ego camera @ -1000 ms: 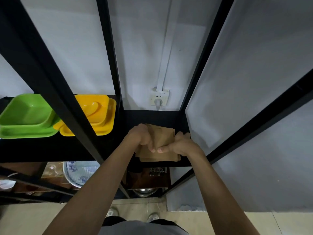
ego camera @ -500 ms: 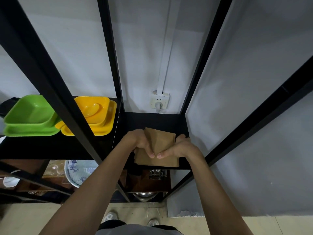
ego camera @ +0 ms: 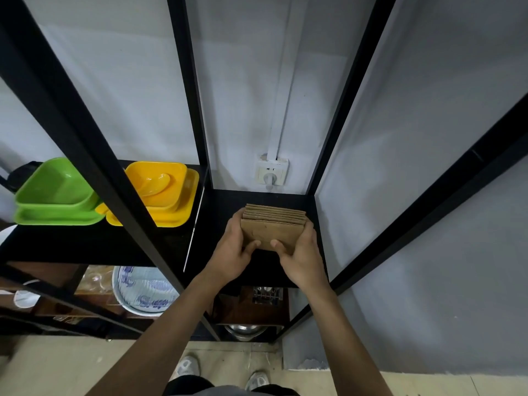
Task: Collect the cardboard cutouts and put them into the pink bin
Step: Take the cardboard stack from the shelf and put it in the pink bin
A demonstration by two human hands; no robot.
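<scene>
A stack of several brown cardboard cutouts (ego camera: 273, 228) stands tipped up on edge above the black shelf (ego camera: 223, 207) in the right bay of the rack. My left hand (ego camera: 233, 254) grips the stack's left side and my right hand (ego camera: 301, 257) grips its right side, both thumbs pressed on the front sheet. The sheets' top edges fan out slightly toward the wall. No pink bin is in view.
Black rack posts (ego camera: 188, 90) frame the bay. Green dishes (ego camera: 54, 195) and yellow dishes (ego camera: 161, 192) sit on the shelf to the left. A wall socket (ego camera: 271, 174) is behind the stack. A patterned plate (ego camera: 143, 290) and a metal bowl (ego camera: 245, 331) lie on lower shelves.
The cutouts lay flat on the shelf under both hands; now they are squared into one stack and tipped upright, held between both hands.
</scene>
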